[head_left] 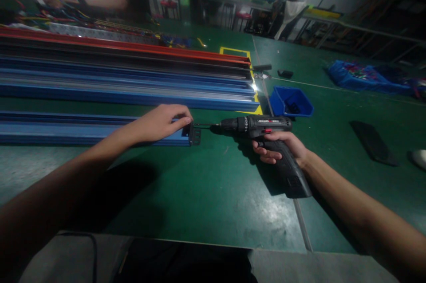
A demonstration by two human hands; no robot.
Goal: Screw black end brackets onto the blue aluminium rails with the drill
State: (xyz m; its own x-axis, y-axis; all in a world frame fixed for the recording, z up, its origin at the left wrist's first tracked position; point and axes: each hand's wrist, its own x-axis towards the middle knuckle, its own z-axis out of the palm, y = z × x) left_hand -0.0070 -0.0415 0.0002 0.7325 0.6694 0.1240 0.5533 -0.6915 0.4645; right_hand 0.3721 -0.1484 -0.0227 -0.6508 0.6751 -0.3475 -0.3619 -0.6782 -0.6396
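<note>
My left hand (161,122) rests curled on the end of a long blue metal rail (66,130) lying across the green table, fingertips pressed on the black end cap (193,134). My right hand (279,146) grips the handle of a black cordless screwdriver (262,127). Its bit points left and meets the end cap.
A stack of long blue and red rails (133,74) lies behind. A small blue bin (293,102) stands just beyond the screwdriver. A flat black object (372,142) lies to the right, a blue bag (362,76) farther back. Other people work at benches in the background.
</note>
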